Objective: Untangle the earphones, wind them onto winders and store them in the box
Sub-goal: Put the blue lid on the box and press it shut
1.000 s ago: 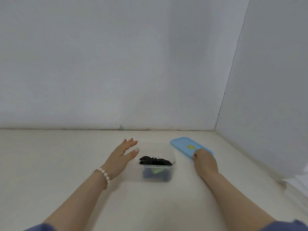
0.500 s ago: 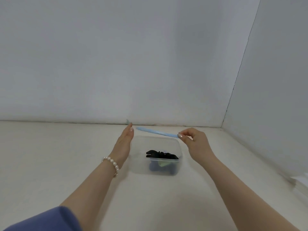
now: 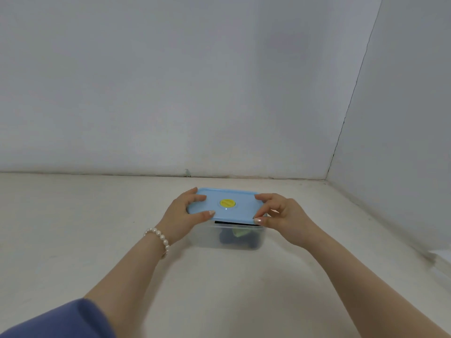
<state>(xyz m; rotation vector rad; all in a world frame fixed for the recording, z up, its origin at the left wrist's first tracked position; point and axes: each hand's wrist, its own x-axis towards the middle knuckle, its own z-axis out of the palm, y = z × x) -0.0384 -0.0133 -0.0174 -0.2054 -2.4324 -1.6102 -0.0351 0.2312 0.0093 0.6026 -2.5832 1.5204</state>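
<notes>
A clear plastic box (image 3: pixel 207 237) stands on the white table, holding dark wound earphones and a green winder (image 3: pixel 240 232) seen through its front wall. A light blue lid (image 3: pixel 241 208) with a yellow round valve (image 3: pixel 227 203) lies over the box, its front edge slightly raised above the rim. My left hand (image 3: pixel 181 215) grips the lid's left end, thumb on top and fingers over the far corner. My right hand (image 3: pixel 280 214) pinches the lid's right end between thumb and fingers.
White walls rise behind the table (image 3: pixel 73 240) and along its right side, meeting in a corner at the back right. A pearl bracelet (image 3: pixel 159 237) circles my left wrist.
My right hand lifted the blue lid from the table at the right and carried it over the box. My left hand came onto the lid's left end; the lid now lies over the box.
</notes>
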